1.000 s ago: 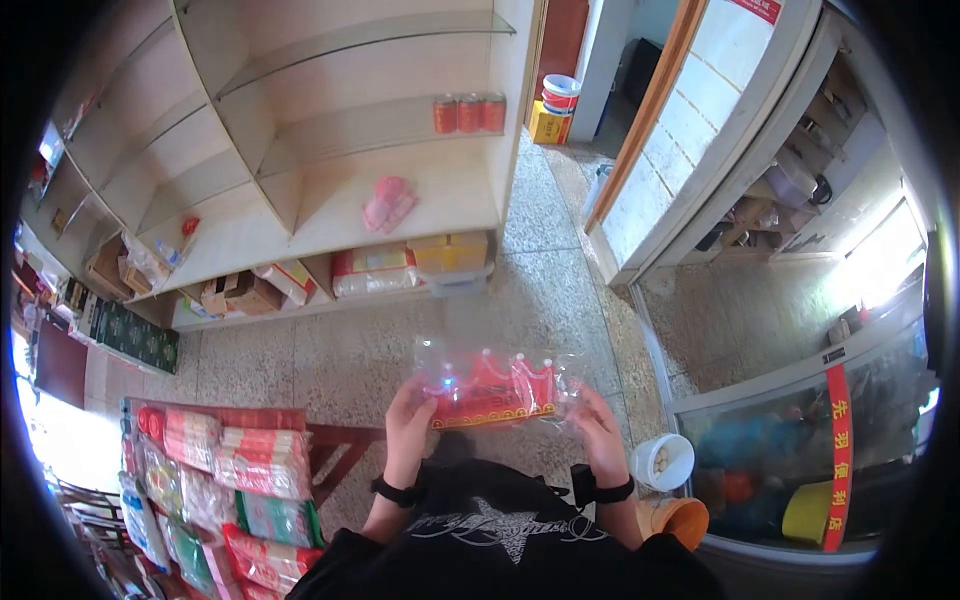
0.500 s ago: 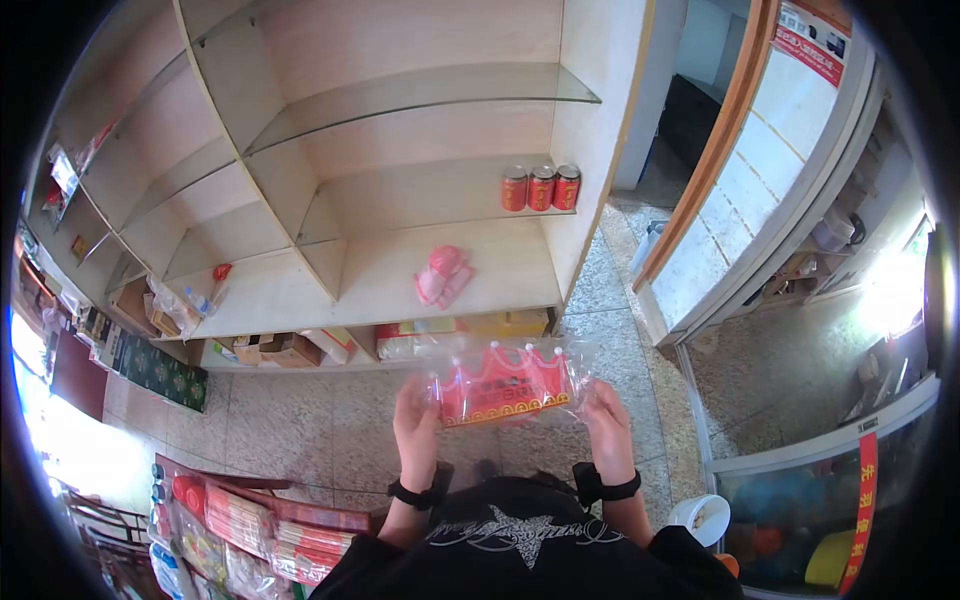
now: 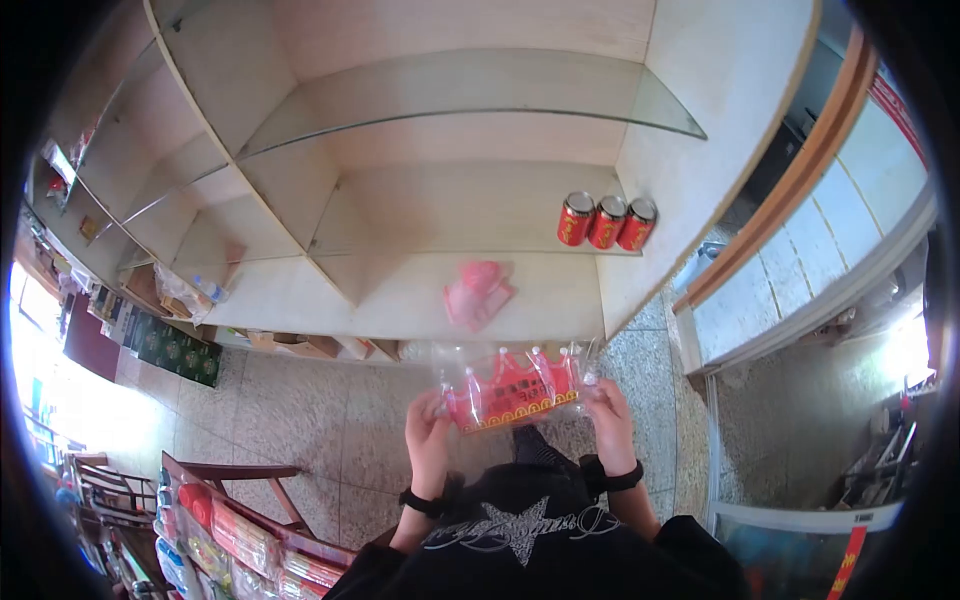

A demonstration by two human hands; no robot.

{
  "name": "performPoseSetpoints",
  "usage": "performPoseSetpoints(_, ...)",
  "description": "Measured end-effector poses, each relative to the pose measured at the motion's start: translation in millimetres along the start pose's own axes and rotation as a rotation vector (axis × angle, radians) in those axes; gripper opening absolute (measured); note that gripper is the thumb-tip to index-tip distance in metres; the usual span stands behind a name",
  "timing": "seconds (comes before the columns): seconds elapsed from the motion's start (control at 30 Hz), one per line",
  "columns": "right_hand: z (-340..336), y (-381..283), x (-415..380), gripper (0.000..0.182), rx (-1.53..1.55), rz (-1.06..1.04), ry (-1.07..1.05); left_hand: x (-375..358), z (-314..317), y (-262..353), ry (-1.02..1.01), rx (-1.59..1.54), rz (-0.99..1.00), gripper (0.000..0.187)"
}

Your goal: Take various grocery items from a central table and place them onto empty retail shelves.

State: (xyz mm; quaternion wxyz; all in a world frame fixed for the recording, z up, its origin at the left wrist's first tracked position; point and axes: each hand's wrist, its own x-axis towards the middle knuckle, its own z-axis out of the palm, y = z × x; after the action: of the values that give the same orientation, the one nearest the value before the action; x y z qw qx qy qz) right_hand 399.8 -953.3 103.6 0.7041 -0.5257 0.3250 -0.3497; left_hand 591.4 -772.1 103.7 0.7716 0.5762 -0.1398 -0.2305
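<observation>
Between my two hands is a red paper crown in a clear plastic bag (image 3: pixel 515 397), with yellow trim along its lower edge. My left hand (image 3: pixel 428 430) pinches the bag's left end, and my right hand (image 3: pixel 607 415) grips its right end. Just beyond the crown, a pink plastic-wrapped bundle (image 3: pixel 478 295) lies on the shelf unit's lower board. Three red cans (image 3: pixel 606 222) stand side by side on the glass shelf at the right.
A tall wooden shelf unit (image 3: pixel 330 220) with glass shelves (image 3: pixel 480 95) fills the front. At lower left, packaged goods (image 3: pixel 240 530) lie on a wooden chair (image 3: pixel 225 470). A green box (image 3: pixel 175 350) stands at left; a glass-panelled counter (image 3: pixel 780 540) is at lower right.
My view has moved closer to the shelf unit, so the cans and the glass shelf look larger. Both hands keep hold of the bagged crown.
</observation>
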Motion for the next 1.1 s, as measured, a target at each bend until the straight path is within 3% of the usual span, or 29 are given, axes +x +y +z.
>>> performPoseSetpoints(0.2,14.0,-24.0,105.0,0.036,-0.143,-0.021,-0.07,93.0,43.1,11.5,-0.022,0.068,0.039,0.041)
performPoseSetpoints(0.27,17.2,-31.8,134.3,0.036,-0.127,0.013,-0.079,122.7,50.9,8.5,-0.065,0.094,0.146,0.044)
performPoseSetpoints(0.43,24.0,-24.5,213.8,0.038,-0.06,0.032,-0.179,201.6,63.5,4.5,-0.039,0.277,0.104,0.047)
performPoseSetpoints(0.53,27.2,-15.1,230.8,0.038,-0.087,-0.017,-0.115,226.6,70.4,-0.9,-0.064,0.215,0.064,0.049)
performPoseSetpoints(0.67,26.3,7.3,234.4,0.053,-0.191,-0.016,-0.174,249.1,71.7,-21.5,-0.086,0.166,0.011,0.056)
performPoseSetpoints(0.73,28.8,15.2,239.7,0.058,-0.189,0.026,-0.201,261.1,81.3,-26.0,-0.153,0.671,-0.109,0.061)
performPoseSetpoints(0.83,32.1,24.4,252.0,0.067,-0.198,0.101,-0.265,281.5,81.9,-45.9,-0.262,0.689,0.032,0.067)
performPoseSetpoints(0.93,36.3,44.0,275.1,0.061,-0.138,0.122,-0.238,311.7,71.4,-90.8,-0.285,0.842,0.147,0.07)
performPoseSetpoints(1.03,34.5,59.7,281.7,0.048,-0.291,0.097,-0.179,321.9,59.5,-117.3,-0.281,0.976,0.176,0.074)
performPoseSetpoints(1.1,36.4,41.0,262.6,0.028,-0.338,-0.013,-0.102,303.6,56.4,-105.7,-0.266,1.006,0.165,0.075)
